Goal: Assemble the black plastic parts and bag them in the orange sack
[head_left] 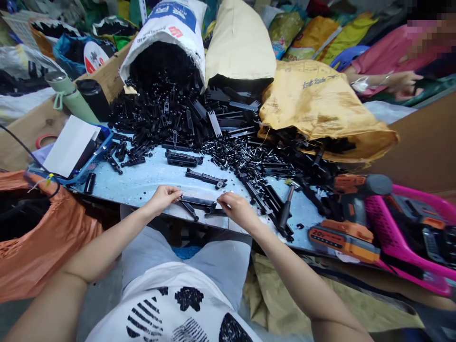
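Observation:
My left hand (163, 198) is closed on the left end of a long black plastic bar (198, 201) that lies at the near edge of the light blue table (149, 178). At the bar's right end my right hand (235, 208) pinches a small light piece I cannot make out. Two more assembled black bars (205, 178) (183, 158) lie just beyond. Behind them spreads a big heap of black plastic parts (171, 114), with small pins (235, 156) scattered to the right.
A white sack (171, 28) and yellow sacks (320, 104) spill parts at the back. An orange cordless drill (347, 213) and a black hammer (287, 209) lie at right beside a pink basket (399, 237). A blue tray (76, 152) and green bottle (69, 95) are left. Another person's arm (388, 80) is at far right.

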A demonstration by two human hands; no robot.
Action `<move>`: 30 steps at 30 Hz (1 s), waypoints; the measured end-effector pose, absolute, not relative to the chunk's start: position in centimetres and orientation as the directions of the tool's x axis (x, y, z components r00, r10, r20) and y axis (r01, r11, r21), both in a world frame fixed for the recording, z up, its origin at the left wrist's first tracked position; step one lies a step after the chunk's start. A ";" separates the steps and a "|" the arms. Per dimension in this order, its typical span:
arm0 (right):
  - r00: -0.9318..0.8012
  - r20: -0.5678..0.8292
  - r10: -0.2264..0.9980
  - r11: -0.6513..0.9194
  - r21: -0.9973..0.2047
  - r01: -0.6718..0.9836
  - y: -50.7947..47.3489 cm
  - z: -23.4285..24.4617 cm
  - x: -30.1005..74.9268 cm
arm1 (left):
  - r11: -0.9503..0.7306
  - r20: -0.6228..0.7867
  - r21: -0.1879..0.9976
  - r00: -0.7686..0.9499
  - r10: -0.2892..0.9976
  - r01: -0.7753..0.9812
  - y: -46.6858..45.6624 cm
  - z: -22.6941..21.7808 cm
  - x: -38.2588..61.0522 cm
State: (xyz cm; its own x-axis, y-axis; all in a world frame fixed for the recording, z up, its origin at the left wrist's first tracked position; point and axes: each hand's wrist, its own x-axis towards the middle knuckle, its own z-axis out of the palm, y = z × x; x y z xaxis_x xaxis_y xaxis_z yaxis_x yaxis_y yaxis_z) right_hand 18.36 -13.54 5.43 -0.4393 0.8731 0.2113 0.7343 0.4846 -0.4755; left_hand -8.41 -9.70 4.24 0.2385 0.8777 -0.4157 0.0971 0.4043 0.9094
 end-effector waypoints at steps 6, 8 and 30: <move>-0.433 0.254 0.865 0.502 -0.467 0.728 -13.5 4.8 18.4 | 0.454 -0.466 0.885 0.222 0.857 0.105 -8.7 4.0 -8.6; -0.414 0.272 0.869 0.495 -0.464 0.734 -13.6 4.7 18.4 | 0.485 -0.495 0.868 0.239 0.835 0.103 -8.4 3.9 -8.8; -0.429 0.375 0.822 0.570 -0.525 0.632 -14.8 0.2 19.8 | -0.338 0.118 0.602 0.338 0.934 0.723 -10.7 2.0 -7.2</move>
